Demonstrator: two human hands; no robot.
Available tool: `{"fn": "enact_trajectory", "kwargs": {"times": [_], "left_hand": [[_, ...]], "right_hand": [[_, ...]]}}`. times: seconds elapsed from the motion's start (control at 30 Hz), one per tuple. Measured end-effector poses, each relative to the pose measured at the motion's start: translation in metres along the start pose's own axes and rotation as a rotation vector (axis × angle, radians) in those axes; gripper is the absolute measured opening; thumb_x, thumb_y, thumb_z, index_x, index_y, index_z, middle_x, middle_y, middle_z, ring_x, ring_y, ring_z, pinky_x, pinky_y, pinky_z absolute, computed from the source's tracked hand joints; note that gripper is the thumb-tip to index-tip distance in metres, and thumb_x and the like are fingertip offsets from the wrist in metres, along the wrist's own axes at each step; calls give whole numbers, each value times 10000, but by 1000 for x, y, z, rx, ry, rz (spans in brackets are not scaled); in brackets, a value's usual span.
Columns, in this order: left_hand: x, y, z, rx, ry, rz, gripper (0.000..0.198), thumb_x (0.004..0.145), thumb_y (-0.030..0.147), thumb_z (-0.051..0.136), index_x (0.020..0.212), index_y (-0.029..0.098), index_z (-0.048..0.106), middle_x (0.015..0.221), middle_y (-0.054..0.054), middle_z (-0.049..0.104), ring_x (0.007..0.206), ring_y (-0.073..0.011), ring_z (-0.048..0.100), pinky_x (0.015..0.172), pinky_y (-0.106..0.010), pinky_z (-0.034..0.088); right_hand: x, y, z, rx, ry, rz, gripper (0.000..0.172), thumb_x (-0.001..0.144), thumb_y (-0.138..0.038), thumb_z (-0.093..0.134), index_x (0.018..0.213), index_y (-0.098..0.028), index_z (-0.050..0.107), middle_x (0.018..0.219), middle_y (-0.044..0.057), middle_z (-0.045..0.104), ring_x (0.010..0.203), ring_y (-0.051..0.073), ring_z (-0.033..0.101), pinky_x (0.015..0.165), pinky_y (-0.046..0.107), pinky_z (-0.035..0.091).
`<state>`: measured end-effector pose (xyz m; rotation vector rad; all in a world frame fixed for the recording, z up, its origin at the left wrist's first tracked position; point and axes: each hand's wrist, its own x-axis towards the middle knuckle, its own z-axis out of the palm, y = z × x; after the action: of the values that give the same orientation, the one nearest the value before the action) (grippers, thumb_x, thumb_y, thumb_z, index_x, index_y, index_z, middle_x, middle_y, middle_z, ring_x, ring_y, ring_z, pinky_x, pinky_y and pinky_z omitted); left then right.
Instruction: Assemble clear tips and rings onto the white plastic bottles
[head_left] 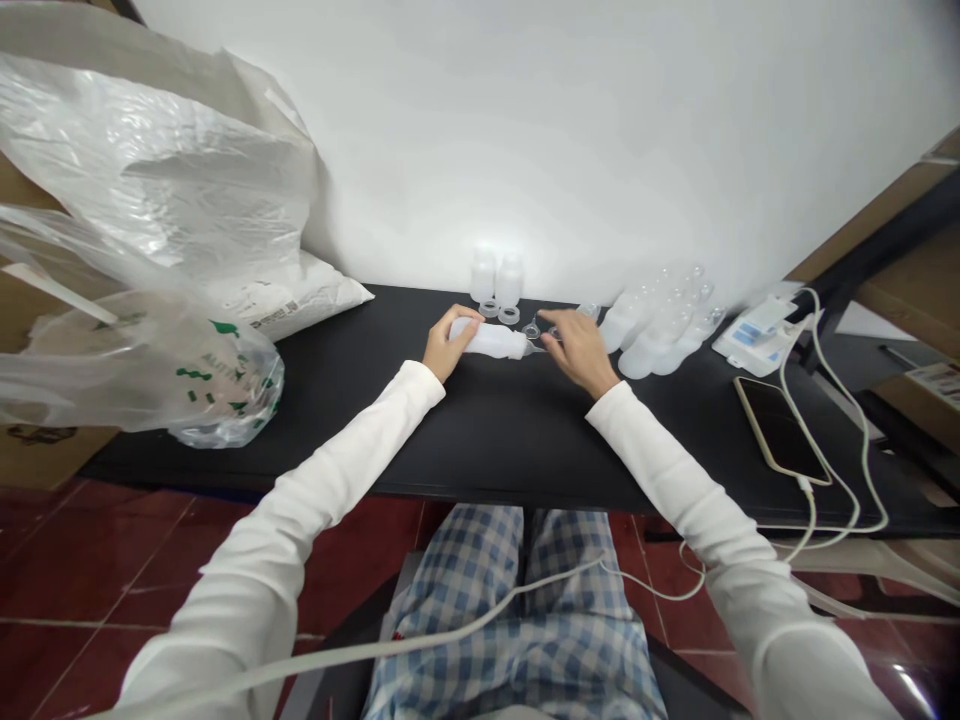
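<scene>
My left hand (447, 343) is wrapped round the base of a translucent white baby bottle (491, 340), which lies on its side just over the black table. The bottle's white collar and clear teat point right, toward my right hand (579, 348). That hand is palm down, thumb and index finger apart, with the thumb close to the teat's tip. Beside the index finger lies a loose clear teat (532, 328); another is partly hidden under the fingers. Behind the held bottle are two white collar rings (509, 315) and two upright bottles without tops (510, 278).
Several bottles with clear domed caps (660, 325) lie grouped at right. Farther right are a white-and-blue box (757, 335), a phone (782, 430) and white cables (862, 450). Plastic bags (225, 375) and a large white sack (172, 170) crowd the left end. A white wall (570, 130) stands behind.
</scene>
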<state>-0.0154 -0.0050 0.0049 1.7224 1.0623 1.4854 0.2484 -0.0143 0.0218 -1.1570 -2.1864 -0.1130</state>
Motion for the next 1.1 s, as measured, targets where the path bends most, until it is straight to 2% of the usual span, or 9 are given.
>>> {"fn": "enact_trajectory", "kwargs": {"times": [0.1,0.17,0.23,0.33,0.5,0.67,0.83,0.97,1.1], "left_hand": [[4,-7,1,-133,101,-153,395,848,582,594,907,193,638,803,-19,660,532,-105,553,430,-213,348],[7,-11,1,-186,148,-210,362,831,548,603,890,192,627,729,0,625,453,-84,498,382,-206,283],[8,-13,2,-204,168,-241,336,814,519,613,879,190,622,713,5,616,437,-76,490,371,-199,273],[7,-15,2,-198,151,-254,326,810,509,616,885,191,620,725,4,624,436,-71,497,364,-191,279],[6,-14,4,-187,126,-250,334,814,521,612,883,195,622,738,1,635,439,-67,501,359,-188,288],[6,-15,5,-200,131,-254,320,809,505,619,877,192,624,733,2,636,433,-66,499,355,-187,281],[7,-15,4,-200,138,-252,330,813,516,619,872,191,622,689,9,610,429,-70,494,357,-191,284],[9,-16,3,-213,140,-259,349,824,537,613,871,191,615,663,13,593,429,-75,492,358,-199,275],[10,-18,3,-236,150,-257,358,834,550,614,873,194,611,652,11,591,433,-84,497,361,-203,274]], "right_hand": [[5,12,-10,-235,167,153,402,1047,-364,349,1275,-157,608,1406,194,596,1426,353,458,1183,639,314],[6,18,-9,-343,219,238,402,1029,-261,333,1316,-112,573,1501,226,512,1523,358,334,1217,689,228],[6,20,-1,-397,217,279,417,1003,-210,345,1351,-67,526,1542,275,452,1555,367,273,1210,733,199],[6,19,11,-390,207,274,408,988,-206,372,1342,-49,499,1483,311,500,1551,377,282,1187,777,197],[6,22,13,-343,232,269,317,998,-212,366,1227,-132,571,1309,262,623,1503,390,359,1174,806,151],[7,21,8,-343,237,322,418,1017,-318,386,1351,-106,521,1319,233,581,1440,365,403,1196,756,146],[7,16,5,-221,311,341,501,1028,-439,392,1418,-145,502,1318,221,515,1377,378,426,1164,724,221],[0,11,9,-48,401,286,522,1015,-536,393,1399,-196,489,1282,188,474,1290,343,477,1089,621,406],[-6,3,21,167,415,214,461,1015,-550,394,1337,-229,466,1219,149,491,1134,273,559,942,476,550]]}}
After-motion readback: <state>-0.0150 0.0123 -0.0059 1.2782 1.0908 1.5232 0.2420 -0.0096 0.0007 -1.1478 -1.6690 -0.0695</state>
